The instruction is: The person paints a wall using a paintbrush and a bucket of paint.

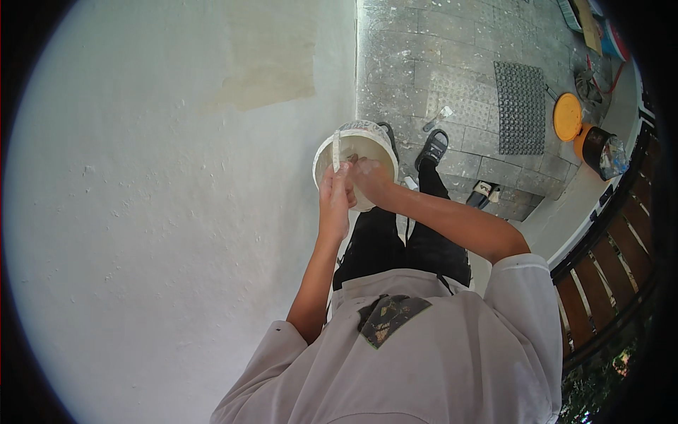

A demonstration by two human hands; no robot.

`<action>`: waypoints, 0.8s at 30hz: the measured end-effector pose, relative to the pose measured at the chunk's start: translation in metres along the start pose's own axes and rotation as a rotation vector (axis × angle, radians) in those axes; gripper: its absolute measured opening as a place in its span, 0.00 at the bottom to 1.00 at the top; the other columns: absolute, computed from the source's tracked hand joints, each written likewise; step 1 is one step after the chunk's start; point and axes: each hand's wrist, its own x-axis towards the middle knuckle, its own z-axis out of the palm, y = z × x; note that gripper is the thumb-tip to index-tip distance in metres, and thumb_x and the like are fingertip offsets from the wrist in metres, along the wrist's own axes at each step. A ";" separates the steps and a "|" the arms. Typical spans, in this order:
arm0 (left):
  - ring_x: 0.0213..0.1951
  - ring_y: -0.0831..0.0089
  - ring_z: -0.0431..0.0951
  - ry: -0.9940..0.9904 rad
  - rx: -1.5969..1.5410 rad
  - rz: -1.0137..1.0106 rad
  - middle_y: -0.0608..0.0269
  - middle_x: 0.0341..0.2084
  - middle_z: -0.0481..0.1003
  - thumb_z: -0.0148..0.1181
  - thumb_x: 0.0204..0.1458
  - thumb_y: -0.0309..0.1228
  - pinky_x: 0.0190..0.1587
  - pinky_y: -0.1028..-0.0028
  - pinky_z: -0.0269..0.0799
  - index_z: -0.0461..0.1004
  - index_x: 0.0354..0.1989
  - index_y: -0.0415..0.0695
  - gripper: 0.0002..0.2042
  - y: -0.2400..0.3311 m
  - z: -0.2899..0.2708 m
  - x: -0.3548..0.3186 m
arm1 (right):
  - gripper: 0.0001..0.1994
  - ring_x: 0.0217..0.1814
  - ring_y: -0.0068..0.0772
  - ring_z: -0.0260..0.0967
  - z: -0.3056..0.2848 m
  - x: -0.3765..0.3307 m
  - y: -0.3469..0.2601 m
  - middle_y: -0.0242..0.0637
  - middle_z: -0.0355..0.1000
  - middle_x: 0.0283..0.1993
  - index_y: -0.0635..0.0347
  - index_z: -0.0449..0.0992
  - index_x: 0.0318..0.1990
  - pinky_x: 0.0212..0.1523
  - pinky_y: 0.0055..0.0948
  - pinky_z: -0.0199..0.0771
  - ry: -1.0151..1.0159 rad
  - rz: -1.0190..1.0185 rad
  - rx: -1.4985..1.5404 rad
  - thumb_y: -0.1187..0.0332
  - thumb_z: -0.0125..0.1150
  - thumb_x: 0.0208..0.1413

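I look straight down my body at a white bucket [367, 141] of pale paste on the grey paved floor by my feet. My left hand [334, 201] is closed around the handle of a flat putty knife [336, 152], whose white-smeared blade points up over the bucket's left rim. My right hand [372, 178] meets the left one above the bucket, its smeared fingers curled at the tool's handle. Whether the right hand grips the knife or only touches it is hidden.
A white plastered wall [141, 212] with a bare tan patch [272, 60] fills the left. On the paving lie a second scraper [438, 119], a dark studded mat [520, 106], an orange lid [567, 116] and a dark bucket [600, 148]. A wooden railing [607, 261] runs along the right.
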 end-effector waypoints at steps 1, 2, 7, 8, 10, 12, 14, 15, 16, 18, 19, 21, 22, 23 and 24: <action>0.17 0.88 0.47 0.006 -0.033 0.001 0.78 0.16 0.51 0.46 0.61 0.40 0.19 0.82 0.42 0.68 0.41 0.42 0.13 0.002 -0.003 0.001 | 0.19 0.33 0.32 0.74 -0.010 -0.004 -0.001 0.38 0.73 0.30 0.71 0.72 0.44 0.29 0.26 0.74 0.031 0.026 0.087 0.71 0.58 0.43; 0.17 0.88 0.48 0.011 -0.066 0.002 0.78 0.16 0.52 0.48 0.61 0.39 0.18 0.82 0.42 0.69 0.41 0.43 0.12 0.003 -0.005 0.002 | 0.17 0.31 0.35 0.74 -0.021 -0.008 -0.001 0.38 0.73 0.29 0.67 0.71 0.44 0.29 0.29 0.74 0.062 0.053 0.173 0.72 0.57 0.44; 0.16 0.87 0.47 0.024 -0.024 0.008 0.78 0.16 0.51 0.46 0.61 0.40 0.18 0.82 0.42 0.67 0.40 0.42 0.13 0.003 -0.008 -0.004 | 0.21 0.26 0.42 0.74 -0.100 -0.043 0.001 0.44 0.72 0.24 0.66 0.67 0.51 0.28 0.34 0.74 -0.050 0.164 0.312 0.72 0.56 0.48; 0.16 0.87 0.46 0.025 -0.001 0.009 0.77 0.15 0.50 0.43 0.62 0.40 0.19 0.81 0.42 0.66 0.41 0.41 0.14 0.005 -0.008 -0.005 | 0.21 0.25 0.45 0.74 -0.106 -0.050 0.004 0.47 0.71 0.23 0.65 0.65 0.53 0.28 0.36 0.74 -0.045 0.211 0.383 0.73 0.55 0.50; 0.16 0.86 0.46 0.038 -0.009 0.027 0.77 0.15 0.49 0.42 0.62 0.40 0.19 0.81 0.42 0.66 0.41 0.41 0.14 0.008 -0.009 -0.005 | 0.19 0.27 0.49 0.73 -0.126 -0.059 0.009 0.49 0.71 0.24 0.63 0.65 0.54 0.30 0.39 0.73 -0.094 0.281 0.552 0.71 0.53 0.53; 0.16 0.86 0.46 0.044 -0.019 0.043 0.77 0.15 0.49 0.42 0.62 0.39 0.19 0.81 0.42 0.66 0.41 0.41 0.13 0.009 -0.008 -0.005 | 0.17 0.28 0.53 0.72 -0.141 -0.068 0.016 0.51 0.71 0.25 0.61 0.65 0.54 0.31 0.42 0.71 -0.143 0.356 0.716 0.70 0.51 0.57; 0.16 0.86 0.45 0.031 -0.050 0.067 0.76 0.15 0.49 0.41 0.62 0.39 0.19 0.81 0.43 0.66 0.41 0.42 0.14 0.012 -0.006 -0.006 | 0.14 0.31 0.57 0.70 -0.150 -0.076 0.024 0.51 0.71 0.27 0.60 0.66 0.52 0.34 0.43 0.69 -0.181 0.473 0.921 0.66 0.48 0.61; 0.16 0.86 0.45 0.027 -0.049 0.069 0.76 0.15 0.49 0.41 0.62 0.39 0.19 0.81 0.43 0.66 0.41 0.42 0.14 0.012 -0.005 -0.005 | 0.14 0.31 0.57 0.70 -0.150 -0.079 0.027 0.51 0.71 0.27 0.60 0.66 0.52 0.34 0.43 0.69 -0.177 0.475 0.919 0.66 0.48 0.61; 0.16 0.86 0.45 0.028 -0.048 0.070 0.77 0.15 0.48 0.41 0.62 0.40 0.19 0.81 0.43 0.66 0.41 0.42 0.14 0.013 -0.004 -0.004 | 0.14 0.31 0.52 0.70 -0.150 -0.081 0.030 0.49 0.70 0.27 0.61 0.67 0.51 0.33 0.40 0.68 -0.149 0.506 0.966 0.65 0.49 0.61; 0.16 0.86 0.45 0.029 -0.046 0.073 0.77 0.15 0.48 0.40 0.62 0.40 0.19 0.81 0.43 0.66 0.41 0.42 0.14 0.013 -0.003 -0.003 | 0.14 0.30 0.47 0.70 -0.148 -0.084 0.035 0.47 0.70 0.26 0.61 0.68 0.50 0.33 0.37 0.67 -0.120 0.536 1.013 0.64 0.50 0.60; 0.16 0.87 0.45 0.034 -0.076 0.085 0.77 0.15 0.49 0.42 0.62 0.39 0.19 0.80 0.42 0.67 0.39 0.42 0.13 0.012 -0.002 -0.002 | 0.14 0.29 0.40 0.68 -0.144 -0.084 0.037 0.44 0.70 0.26 0.63 0.69 0.49 0.33 0.33 0.67 -0.077 0.551 1.064 0.63 0.50 0.60; 0.16 0.87 0.45 0.037 -0.106 0.100 0.78 0.15 0.49 0.44 0.62 0.38 0.18 0.80 0.41 0.68 0.38 0.42 0.12 0.011 -0.001 0.000 | 0.15 0.28 0.33 0.67 -0.134 -0.085 0.046 0.42 0.69 0.26 0.64 0.70 0.48 0.33 0.30 0.66 -0.030 0.564 1.112 0.62 0.51 0.61; 0.16 0.87 0.45 0.034 -0.115 0.093 0.78 0.15 0.49 0.44 0.62 0.38 0.18 0.80 0.41 0.68 0.38 0.42 0.12 0.011 0.000 0.001 | 0.16 0.29 0.28 0.65 -0.126 -0.086 0.052 0.40 0.69 0.26 0.65 0.71 0.48 0.33 0.28 0.66 -0.045 0.599 1.180 0.62 0.51 0.61; 0.16 0.87 0.45 0.030 -0.124 0.087 0.78 0.15 0.49 0.44 0.62 0.38 0.19 0.80 0.41 0.68 0.38 0.42 0.12 0.011 0.001 0.001 | 0.16 0.29 0.23 0.62 -0.123 -0.088 0.057 0.37 0.69 0.27 0.65 0.72 0.48 0.34 0.25 0.65 -0.061 0.634 1.248 0.61 0.52 0.61; 0.16 0.87 0.45 0.034 -0.128 0.089 0.78 0.15 0.49 0.44 0.62 0.38 0.19 0.80 0.41 0.68 0.38 0.42 0.12 0.010 0.002 0.000 | 0.16 0.29 0.23 0.62 -0.124 -0.090 0.061 0.37 0.69 0.27 0.65 0.72 0.48 0.34 0.25 0.65 -0.065 0.628 1.246 0.61 0.52 0.61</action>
